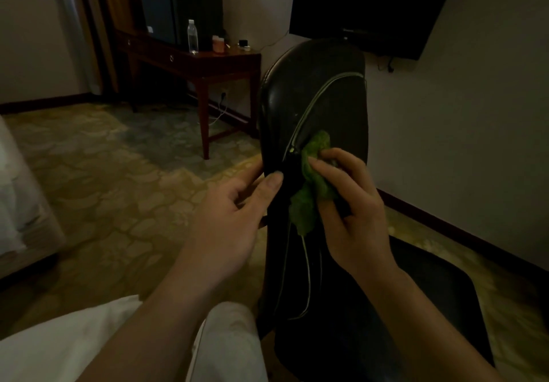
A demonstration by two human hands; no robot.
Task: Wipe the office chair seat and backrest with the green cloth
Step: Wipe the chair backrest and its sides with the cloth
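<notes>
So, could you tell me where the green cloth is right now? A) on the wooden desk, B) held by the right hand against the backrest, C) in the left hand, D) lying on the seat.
B: the right hand bunches the green cloth against the chair backrest.

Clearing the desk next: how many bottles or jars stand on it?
3: a clear water bottle, a small orange bottle right of it, a dark jar farther right. Dim light may hide others.

Nothing legible — no text, label or number can be read.
</notes>
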